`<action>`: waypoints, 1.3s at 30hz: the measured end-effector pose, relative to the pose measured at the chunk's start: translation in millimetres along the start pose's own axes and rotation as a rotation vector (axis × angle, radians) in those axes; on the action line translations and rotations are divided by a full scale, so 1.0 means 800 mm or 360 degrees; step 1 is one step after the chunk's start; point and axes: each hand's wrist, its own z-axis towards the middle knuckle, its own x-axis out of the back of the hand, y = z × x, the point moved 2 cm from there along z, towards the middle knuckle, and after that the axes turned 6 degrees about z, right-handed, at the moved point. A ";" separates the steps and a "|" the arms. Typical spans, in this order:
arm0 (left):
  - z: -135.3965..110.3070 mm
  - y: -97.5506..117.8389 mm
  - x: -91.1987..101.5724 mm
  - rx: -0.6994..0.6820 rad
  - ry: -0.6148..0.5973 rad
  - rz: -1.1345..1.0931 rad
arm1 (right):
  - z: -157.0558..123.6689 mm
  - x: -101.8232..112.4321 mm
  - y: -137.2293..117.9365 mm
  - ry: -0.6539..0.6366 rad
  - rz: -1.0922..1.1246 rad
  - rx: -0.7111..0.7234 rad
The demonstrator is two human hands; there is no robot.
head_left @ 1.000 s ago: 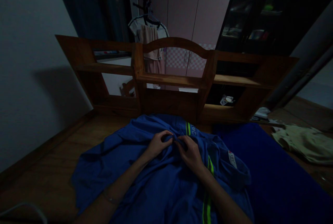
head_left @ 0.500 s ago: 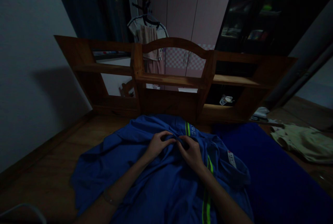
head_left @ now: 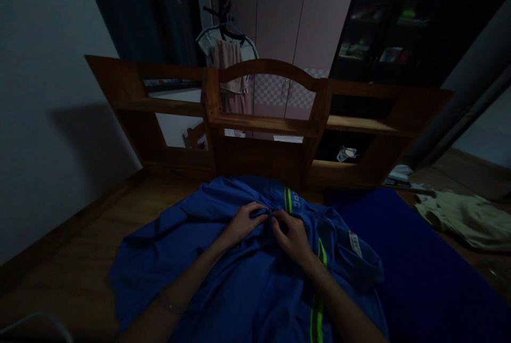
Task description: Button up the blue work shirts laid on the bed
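A blue jacket [head_left: 223,279] with neon green stripes lies spread on a wooden bed surface in dim light. My left hand [head_left: 242,223] pinches a fold of the jacket near its upper middle. My right hand [head_left: 293,235] is closed on the same fabric, its fingertips touching those of the left. Both forearms rest over the jacket. A small white label [head_left: 356,242] shows on the jacket's right side.
A wooden headboard [head_left: 263,119] with open shelves stands just beyond the jacket. A dark blue cloth [head_left: 423,274] covers the right side. A pale green garment [head_left: 467,218] lies at far right. Clothes hang [head_left: 229,61] behind the headboard. A white wall [head_left: 48,109] is on the left.
Both hands have shifted slightly on the fabric, fingertips drawn closer together at the fold. The jacket has stayed in place.
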 end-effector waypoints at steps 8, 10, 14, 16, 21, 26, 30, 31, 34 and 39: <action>-0.001 -0.005 -0.002 0.0026 0.0144 0.0141 | 0.002 -0.002 0.001 -0.0019 -0.0036 -0.0032; 0.000 -0.007 -0.003 0.0030 0.0168 0.0170 | 0.001 -0.002 0.002 -0.0029 -0.0060 -0.0040; 0.000 -0.008 -0.003 0.0001 0.0198 0.0236 | 0.000 -0.006 0.006 -0.0042 -0.0117 -0.0033; -0.001 -0.006 -0.002 -0.0021 0.0211 0.0281 | 0.001 -0.009 0.011 -0.0030 -0.0148 -0.0023; -0.004 0.001 0.000 0.0034 0.0249 0.0483 | 0.005 -0.012 0.026 0.0046 -0.0292 -0.0089; -0.002 0.001 0.013 0.0217 0.0384 0.0579 | 0.010 0.017 0.030 0.0264 -0.0464 -0.0185; 0.000 -0.001 0.024 0.0204 0.0263 0.0337 | 0.010 0.031 0.026 0.0351 -0.0568 -0.0249; 0.000 -0.001 0.025 0.0182 0.0166 0.0247 | 0.010 0.033 0.026 0.0372 -0.0585 -0.0263; 0.000 -0.004 0.029 0.0154 -0.0134 -0.0089 | 0.011 0.050 0.028 0.0554 -0.0560 -0.0283; 0.001 -0.010 0.027 0.0123 -0.0090 -0.0428 | 0.013 0.111 0.046 0.1033 -0.0476 -0.0300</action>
